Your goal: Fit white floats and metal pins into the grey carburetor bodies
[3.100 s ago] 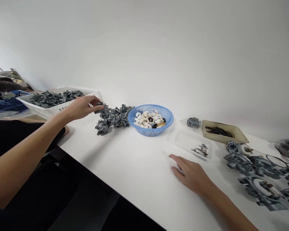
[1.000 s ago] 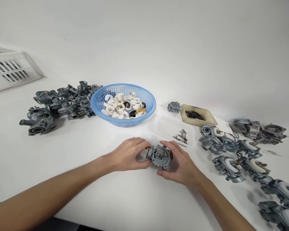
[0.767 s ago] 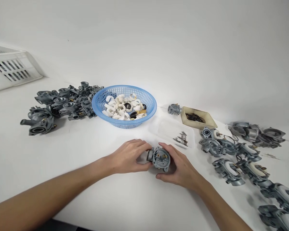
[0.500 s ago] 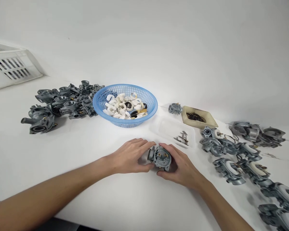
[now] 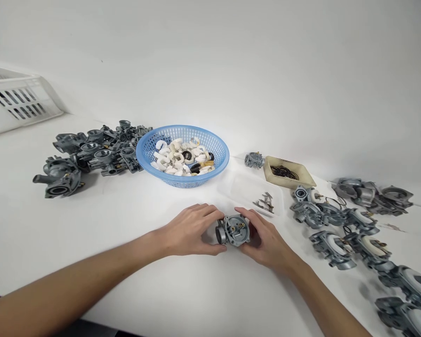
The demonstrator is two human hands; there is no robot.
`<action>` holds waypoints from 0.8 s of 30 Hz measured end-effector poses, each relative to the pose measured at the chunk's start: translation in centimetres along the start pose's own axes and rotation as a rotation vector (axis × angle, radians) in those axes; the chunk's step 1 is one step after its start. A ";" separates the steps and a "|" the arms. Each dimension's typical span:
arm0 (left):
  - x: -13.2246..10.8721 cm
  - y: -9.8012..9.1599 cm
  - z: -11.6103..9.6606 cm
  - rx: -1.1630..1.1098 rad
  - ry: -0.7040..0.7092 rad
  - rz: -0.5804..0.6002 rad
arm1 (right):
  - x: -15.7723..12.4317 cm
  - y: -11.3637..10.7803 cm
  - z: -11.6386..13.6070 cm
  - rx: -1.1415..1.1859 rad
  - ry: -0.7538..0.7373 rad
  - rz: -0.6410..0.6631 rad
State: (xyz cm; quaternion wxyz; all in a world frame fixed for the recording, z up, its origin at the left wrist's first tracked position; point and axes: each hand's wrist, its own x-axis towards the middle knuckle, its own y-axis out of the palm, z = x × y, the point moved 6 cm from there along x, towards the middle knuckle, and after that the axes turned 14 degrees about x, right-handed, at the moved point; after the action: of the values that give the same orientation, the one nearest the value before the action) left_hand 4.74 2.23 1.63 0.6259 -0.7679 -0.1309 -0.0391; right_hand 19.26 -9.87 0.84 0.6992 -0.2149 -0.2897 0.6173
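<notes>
Now, left hand (image 5: 187,230): grasps the carb (image 5: 233,229) from its left side, fingers curled over the top edge, thumb low against the round port.
right hand (image 5: 266,238): grasps the same carb from the right, index finger arched over the top, palm behind it.
carb: sits between both hands at the front middle of the table (image 5: 126,224); cannot tell whether resting on it or lifted just clear; open face turned up toward the camera, small brass bits showing inside.
clear tray (image 5: 240,187): lies just behind the hands; holds a small heap of pins (image 5: 264,204) at its right end.
basket (image 5: 182,180): blue, stands behind and left of the hands, apart from them; holds white floats (image 5: 175,157) and a few black pieces.
pile (image 5: 91,152): bare grey carbs, up against the basket on its left, spreading leftward.
crate (image 5: 17,100): white, slotted, cut off by the far left edge.
lone carb (image 5: 254,160): small, right of the basket, just beside the beige tray.
beige tray (image 5: 310,180): stands by the wall; holds black rings (image 5: 284,171).
row (image 5: 337,224): carbs with white floats fitted, right of the hands, running from near the beige tray to the lower right corner.
back group (image 5: 372,194): more grey carbs, far right, close to the wall.
</notes>
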 end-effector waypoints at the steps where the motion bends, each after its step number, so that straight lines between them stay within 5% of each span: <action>1: 0.0 0.0 0.0 0.000 -0.001 -0.003 | 0.0 0.0 0.1 -0.003 -0.001 0.003; 12: -0.2 -0.1 0.2 -0.009 -0.010 -0.013 | 0.0 -0.2 0.6 -0.070 0.083 0.062; 18: -0.2 -0.3 0.6 -0.006 -0.002 -0.038 | -0.9 -3.5 3.5 -0.346 0.114 0.113; 24: -0.4 -0.2 0.7 -0.004 0.031 -0.093 | 5.1 -6.0 8.3 -0.429 -0.017 0.039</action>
State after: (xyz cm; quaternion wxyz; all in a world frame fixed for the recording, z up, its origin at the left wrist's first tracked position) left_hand 4.22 2.88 1.61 0.6239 -0.7615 -0.1565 -0.0803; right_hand 18.45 -6.15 11.65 0.6229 -0.3593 -0.4159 0.5567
